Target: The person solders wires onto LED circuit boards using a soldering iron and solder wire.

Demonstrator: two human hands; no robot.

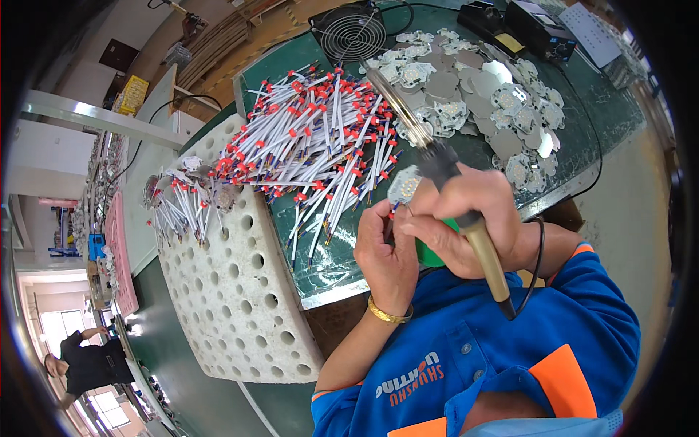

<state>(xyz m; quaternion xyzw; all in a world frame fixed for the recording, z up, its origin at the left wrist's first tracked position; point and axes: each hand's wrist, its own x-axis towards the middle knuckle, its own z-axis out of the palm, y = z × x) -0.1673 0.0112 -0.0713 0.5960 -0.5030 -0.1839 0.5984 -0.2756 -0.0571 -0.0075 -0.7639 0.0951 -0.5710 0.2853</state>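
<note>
My right hand (pixel 473 215) is closed around a soldering iron (pixel 439 162) with a dark collar and a tan handle; its metal barrel slants up and to the left. My left hand (pixel 386 251), a gold bracelet on the wrist, is pinched close beside the right fingertips. Red and dark blue ends of a wire lead (pixel 395 210) show at the left fingertips. Just above them sits a small pale LED circuit board (pixel 404 185), partly behind the right hand. Where the wire meets the board is too small to make out.
White wire leads (pixel 313 138) with red connectors lie heaped on the green table. Round boards and grey discs (pixel 473 95) spread behind, beside a fan (pixel 353 35) and a soldering station (pixel 542 29). A perforated white foam block (pixel 233 291) holds wired boards. Someone in black (pixel 95 360) stands far left.
</note>
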